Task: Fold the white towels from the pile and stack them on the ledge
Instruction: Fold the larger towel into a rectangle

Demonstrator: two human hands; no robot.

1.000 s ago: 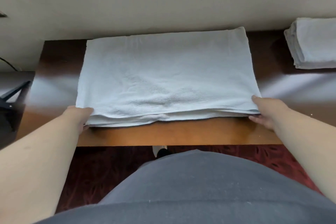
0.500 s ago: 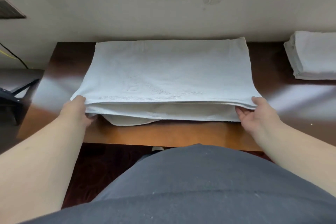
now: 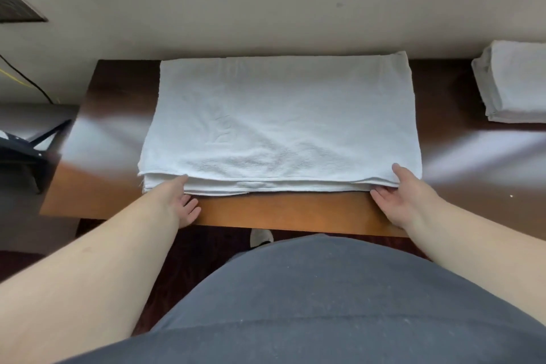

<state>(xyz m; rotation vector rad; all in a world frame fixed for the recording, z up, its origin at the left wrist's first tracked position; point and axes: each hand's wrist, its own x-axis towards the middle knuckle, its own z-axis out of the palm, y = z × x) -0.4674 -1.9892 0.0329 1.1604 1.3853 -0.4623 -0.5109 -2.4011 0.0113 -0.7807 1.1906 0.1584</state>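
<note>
Head view: both hands' (image 3: pixel 183 204) (image 3: pixel 399 201) relaxed, uncurled fingers touch the folded towel's (image 3: pixel 280 127) near edge, fingertips partly hidden.

Towel (image 3: pixel 280 121): white terry cloth, nubby, matt. Ledge (image 3: pixel 283 211): glossy polished wood.
</note>
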